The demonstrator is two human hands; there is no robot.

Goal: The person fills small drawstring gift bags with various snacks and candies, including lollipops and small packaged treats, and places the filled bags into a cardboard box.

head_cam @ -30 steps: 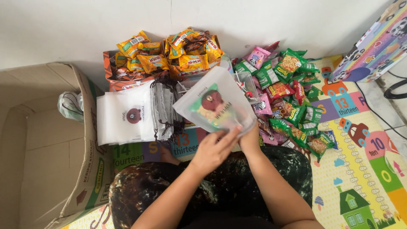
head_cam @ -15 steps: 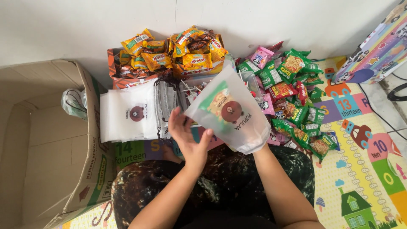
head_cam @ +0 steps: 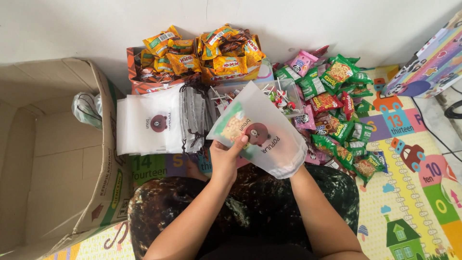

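Observation:
I hold a translucent white drawstring pouch (head_cam: pixel 269 132) with a brown bear print, snack packets showing through it. My left hand (head_cam: pixel 226 159) grips its lower left edge. My right hand is behind the pouch's lower right end and hidden; only the forearm (head_cam: pixel 313 202) shows. A stack of matching flat pouches (head_cam: pixel 151 126) lies to the left. Beyond are orange snack packets (head_cam: pixel 211 53) piled on boxes, and green and pink packets (head_cam: pixel 337 106) heaped to the right.
A large open cardboard box (head_cam: pixel 53 154) stands at the left with a clear plastic bag (head_cam: pixel 86 108) on its rim. A clear tub of lollipops (head_cam: pixel 284 96) sits behind the pouch. A colourful number play mat (head_cam: pixel 414 183) covers the floor; a white wall is behind.
The filled pouch has tilted and come lower toward my lap. My left hand shifted from behind the pouch to gripping its lower left edge.

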